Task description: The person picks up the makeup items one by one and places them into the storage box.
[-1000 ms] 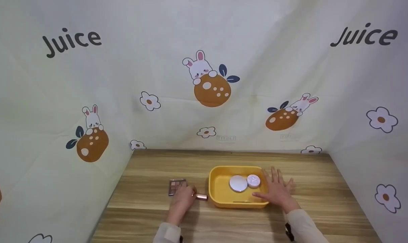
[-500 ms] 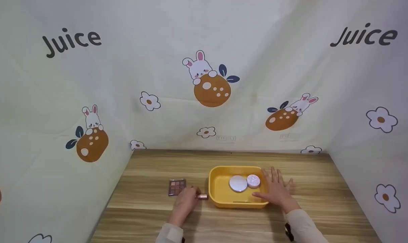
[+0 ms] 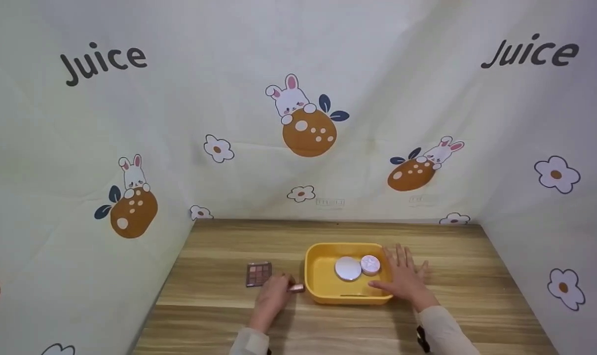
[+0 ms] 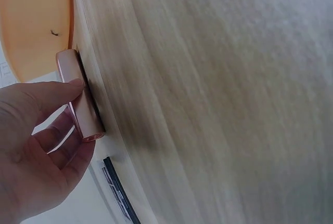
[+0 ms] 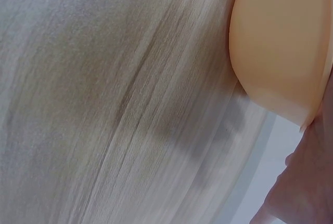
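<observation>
My left hand (image 3: 275, 294) pinches a rose-gold lipstick tube (image 4: 85, 110) between thumb and fingers. The tube lies lengthwise, close to the table, with one end right at the left side of a yellow plastic bin (image 3: 321, 273). My right hand (image 3: 406, 278) rests with spread fingers over the bin's right rim, the thumb reaching inside. Within the bin are a round white compact (image 3: 348, 268), a smaller round patterned case (image 3: 370, 265) and a thin dark stick (image 3: 356, 296) along the front wall. To the left of my left hand lies an eyeshadow palette (image 3: 257, 274), its corner near my fingers.
Everything stands on a wood-grain table (image 3: 219, 325). A pale curtain (image 3: 249, 98) printed with rabbits, oranges and flowers encloses the back and both sides. In the right wrist view, the bin's outer wall (image 5: 281, 47) rises beside the tabletop.
My left hand has moved slightly right, away from the palette, with its fingers farther over the lipstick tube. More of the palette shows. The right hand and the bin have stayed in place.
</observation>
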`<state>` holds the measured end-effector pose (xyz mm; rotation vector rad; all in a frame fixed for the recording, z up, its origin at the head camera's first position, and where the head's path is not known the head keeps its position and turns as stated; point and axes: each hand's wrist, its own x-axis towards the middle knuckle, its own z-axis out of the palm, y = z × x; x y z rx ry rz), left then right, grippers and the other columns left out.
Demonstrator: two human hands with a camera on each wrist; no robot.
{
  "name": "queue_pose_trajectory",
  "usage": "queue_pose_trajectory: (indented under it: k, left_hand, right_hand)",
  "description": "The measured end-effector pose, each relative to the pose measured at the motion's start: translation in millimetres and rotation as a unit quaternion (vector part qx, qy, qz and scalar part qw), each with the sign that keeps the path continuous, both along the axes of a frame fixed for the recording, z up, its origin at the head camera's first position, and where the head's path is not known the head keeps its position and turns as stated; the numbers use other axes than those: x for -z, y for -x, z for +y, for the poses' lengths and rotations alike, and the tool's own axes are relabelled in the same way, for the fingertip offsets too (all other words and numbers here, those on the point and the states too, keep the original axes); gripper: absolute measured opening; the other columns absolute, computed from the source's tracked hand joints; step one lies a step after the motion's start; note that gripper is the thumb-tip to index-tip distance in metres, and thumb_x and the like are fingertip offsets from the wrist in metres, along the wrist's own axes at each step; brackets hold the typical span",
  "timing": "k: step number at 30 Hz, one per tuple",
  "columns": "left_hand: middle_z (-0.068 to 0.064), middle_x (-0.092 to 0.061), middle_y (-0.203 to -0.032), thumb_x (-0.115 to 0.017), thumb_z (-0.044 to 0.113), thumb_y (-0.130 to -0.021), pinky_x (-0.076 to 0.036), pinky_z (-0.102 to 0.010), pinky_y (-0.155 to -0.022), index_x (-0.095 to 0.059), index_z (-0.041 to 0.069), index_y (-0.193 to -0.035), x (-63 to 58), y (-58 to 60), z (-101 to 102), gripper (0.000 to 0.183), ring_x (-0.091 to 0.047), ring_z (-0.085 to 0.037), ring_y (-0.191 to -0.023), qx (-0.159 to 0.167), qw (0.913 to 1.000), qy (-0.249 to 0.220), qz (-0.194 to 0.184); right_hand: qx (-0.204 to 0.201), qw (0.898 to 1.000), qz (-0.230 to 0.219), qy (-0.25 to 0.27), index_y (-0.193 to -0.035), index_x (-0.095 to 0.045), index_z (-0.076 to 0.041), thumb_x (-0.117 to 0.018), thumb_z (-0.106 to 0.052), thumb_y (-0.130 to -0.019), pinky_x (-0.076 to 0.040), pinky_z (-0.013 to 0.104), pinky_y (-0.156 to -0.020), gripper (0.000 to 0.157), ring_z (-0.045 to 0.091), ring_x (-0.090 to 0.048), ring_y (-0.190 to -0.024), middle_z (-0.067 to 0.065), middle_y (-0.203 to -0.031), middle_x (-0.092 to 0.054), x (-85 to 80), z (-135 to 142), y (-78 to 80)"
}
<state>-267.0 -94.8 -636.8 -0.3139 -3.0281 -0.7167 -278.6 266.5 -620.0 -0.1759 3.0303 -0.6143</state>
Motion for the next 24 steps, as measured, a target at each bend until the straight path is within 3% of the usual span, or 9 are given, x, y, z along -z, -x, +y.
queue_pose_trajectory:
  k: [7,14,24]
  left_hand:
    - [-0.008,-0.073,-0.094,-0.074,0.012,-0.087,-0.057,-0.041,-0.077,-0.074,0.01,-0.098,-3.3,-2.7,-2,0.012,-0.069,-0.024,-0.086,0.003,0.9999,-0.01,0.007]
    - [-0.007,-0.073,-0.1,-0.072,0.019,-0.09,-0.057,-0.042,-0.081,-0.074,0.013,-0.103,-9.2,-1.0,-3,0.014,-0.069,-0.026,-0.092,-0.005,0.9999,-0.014,0.007]
    - [-0.007,-0.071,-0.1,-0.07,0.017,-0.092,-0.057,-0.042,-0.083,-0.073,0.012,-0.103,-22.2,2.5,-4,0.013,-0.067,-0.024,-0.093,-0.018,0.9989,-0.036,0.022]
  right_hand:
    - [0.012,1.0,-0.014,0.0,-0.16,-0.019,-0.02,-0.054,-0.076,-0.084,0.012,0.083,-0.104,0.101,0.049,0.0,-0.152,0.023,-0.167,-0.002,0.5,-2,1.0]
    - [0.016,1.0,-0.001,-0.001,-0.159,-0.023,-0.016,-0.057,-0.074,-0.084,0.009,0.084,-0.105,0.1,0.05,-0.003,-0.151,0.024,-0.166,-0.006,-1.8,-4,-0.8]
    - [0.013,1.0,0.019,-0.009,-0.159,-0.024,-0.015,-0.058,-0.074,-0.083,0.007,0.084,-0.105,0.102,0.049,-0.003,-0.152,0.024,-0.166,-0.006,2.4,-3,-0.3]
